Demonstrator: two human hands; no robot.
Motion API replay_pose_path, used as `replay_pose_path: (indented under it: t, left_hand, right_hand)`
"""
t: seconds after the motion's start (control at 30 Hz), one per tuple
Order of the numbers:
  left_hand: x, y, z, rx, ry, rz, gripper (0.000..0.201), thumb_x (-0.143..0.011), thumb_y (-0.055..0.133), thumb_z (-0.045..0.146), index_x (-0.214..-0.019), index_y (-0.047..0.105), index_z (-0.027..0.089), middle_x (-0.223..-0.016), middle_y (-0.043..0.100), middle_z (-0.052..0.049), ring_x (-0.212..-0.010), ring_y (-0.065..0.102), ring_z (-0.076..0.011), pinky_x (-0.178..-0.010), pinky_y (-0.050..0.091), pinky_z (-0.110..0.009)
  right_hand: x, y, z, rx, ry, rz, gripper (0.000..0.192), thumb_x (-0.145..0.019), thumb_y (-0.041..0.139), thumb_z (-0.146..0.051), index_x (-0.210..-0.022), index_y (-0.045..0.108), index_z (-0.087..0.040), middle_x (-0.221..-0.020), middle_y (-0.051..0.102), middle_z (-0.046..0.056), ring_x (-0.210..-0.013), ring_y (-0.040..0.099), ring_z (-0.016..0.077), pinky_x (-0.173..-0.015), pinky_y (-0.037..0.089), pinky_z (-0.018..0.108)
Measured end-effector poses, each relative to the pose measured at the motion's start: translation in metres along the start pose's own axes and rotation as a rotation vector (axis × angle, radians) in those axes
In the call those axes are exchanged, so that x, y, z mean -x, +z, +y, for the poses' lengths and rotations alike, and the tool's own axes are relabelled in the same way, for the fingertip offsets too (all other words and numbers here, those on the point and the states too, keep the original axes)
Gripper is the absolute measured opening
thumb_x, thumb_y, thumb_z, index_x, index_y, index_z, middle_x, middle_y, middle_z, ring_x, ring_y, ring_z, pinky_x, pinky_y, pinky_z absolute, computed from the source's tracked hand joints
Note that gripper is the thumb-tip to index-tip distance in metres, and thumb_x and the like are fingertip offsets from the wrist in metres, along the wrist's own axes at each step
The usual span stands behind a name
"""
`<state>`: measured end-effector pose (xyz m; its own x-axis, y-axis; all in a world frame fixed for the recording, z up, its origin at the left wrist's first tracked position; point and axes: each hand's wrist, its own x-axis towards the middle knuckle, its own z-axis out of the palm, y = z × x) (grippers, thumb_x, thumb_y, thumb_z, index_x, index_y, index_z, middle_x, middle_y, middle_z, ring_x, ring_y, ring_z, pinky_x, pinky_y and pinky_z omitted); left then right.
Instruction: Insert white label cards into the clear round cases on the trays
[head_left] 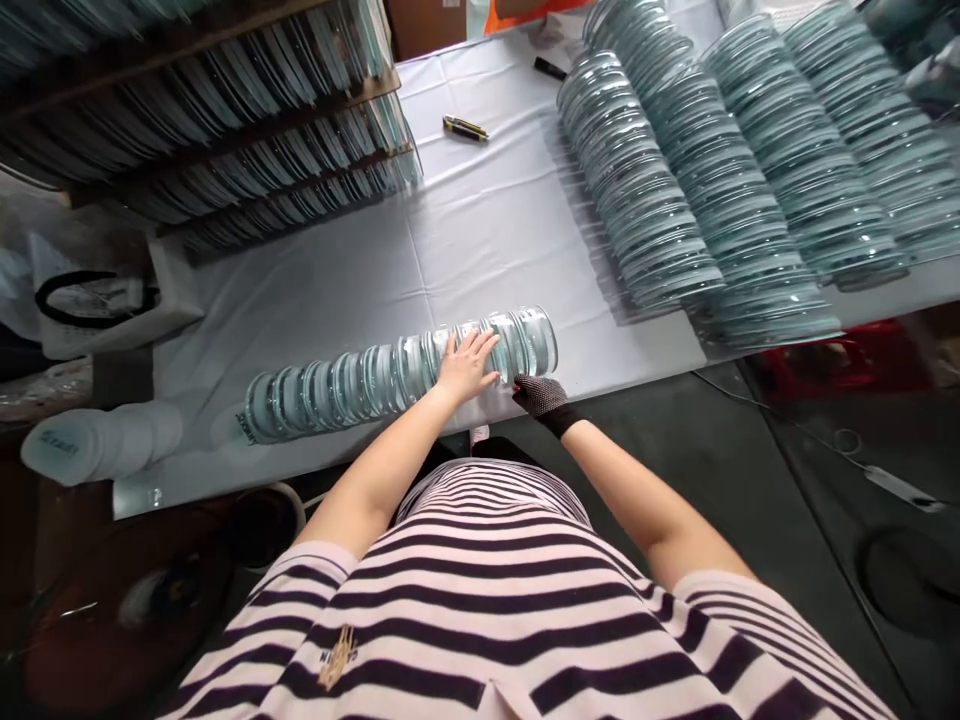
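My left hand (466, 362) lies flat, fingers spread, on the row of glass discs (397, 375). The row's long axis runs leftward from them. My gloved right hand (541, 396) touches its right end; its fingers' state I cannot tell.

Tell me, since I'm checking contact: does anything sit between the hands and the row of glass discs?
Nothing visible does. The left hand rests directly on the row of glass discs; the gloved right hand touches its near edge.
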<state>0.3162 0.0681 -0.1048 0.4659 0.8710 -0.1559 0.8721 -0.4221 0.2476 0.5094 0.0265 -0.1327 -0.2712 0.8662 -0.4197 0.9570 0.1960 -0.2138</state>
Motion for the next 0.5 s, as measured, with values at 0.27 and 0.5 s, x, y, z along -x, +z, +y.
replay_pose_path:
  t: [0.27,0.5]
  left_hand:
    - [-0.005,-0.006,0.009,-0.028,0.062,0.005,0.070,-0.093,0.054,0.044,-0.156,0.032,0.023,-0.164,0.030,-0.007,-0.154,0.018,-0.0310,-0.123,0.011,-0.059]
    - [-0.043,0.003,0.032,-0.060,0.163,-0.025,0.076,-0.092,0.053,0.045,-0.159,0.026,0.022,-0.165,0.026,-0.006,-0.153,0.020,-0.0301,-0.124,0.013,-0.057]
  right_hand:
    - [-0.008,-0.037,0.023,-0.057,0.062,0.183,0.044,-0.101,0.037,-0.042,-0.129,0.064,-0.021,-0.123,0.070,0.011,-0.106,0.068,0.0235,-0.082,0.049,0.028]
    - [-0.103,-0.160,0.015,0.218,0.093,-0.196,0.034,-0.090,0.055,-0.026,-0.118,0.071,-0.015,-0.121,0.069,0.018,-0.109,0.067,0.0285,-0.087,0.051,0.037]
